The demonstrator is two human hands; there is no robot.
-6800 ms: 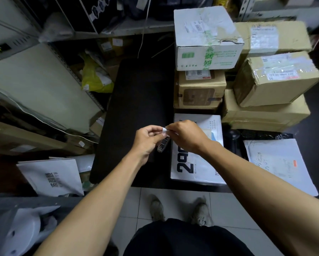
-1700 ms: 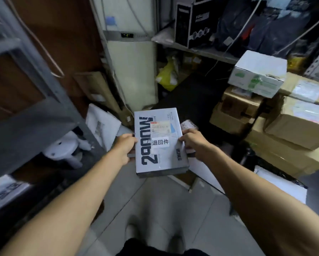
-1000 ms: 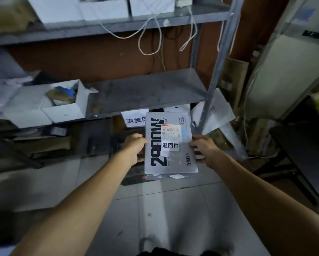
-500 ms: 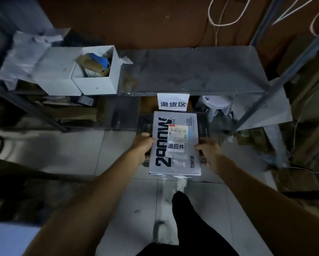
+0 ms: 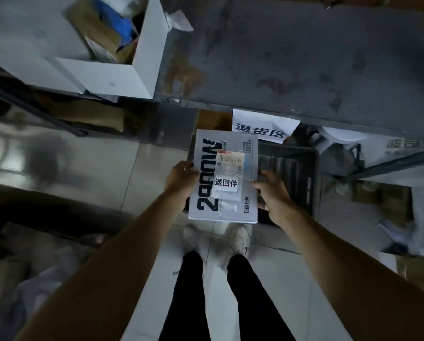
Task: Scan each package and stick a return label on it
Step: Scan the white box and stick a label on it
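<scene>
Flat grey package point(image 5: 207, 193), white return label point(image 5: 226, 183) atop

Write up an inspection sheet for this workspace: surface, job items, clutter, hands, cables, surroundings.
Surface: grey scuffed metal shelf, mostly bare on the right.
Job's things: flat white package with bold black print, held level above a dark slatted crate; white return label with three black characters stuck on its top below a shipping label.
Clutter: open white cardboard box of odds and ends on the shelf's left.
Grippers: left hand has a grip on the package's left edge, right hand on its right edge.
Cables: nothing seen.
Surroundings: white paper sign hanging from the shelf edge; pale tiled floor.
</scene>
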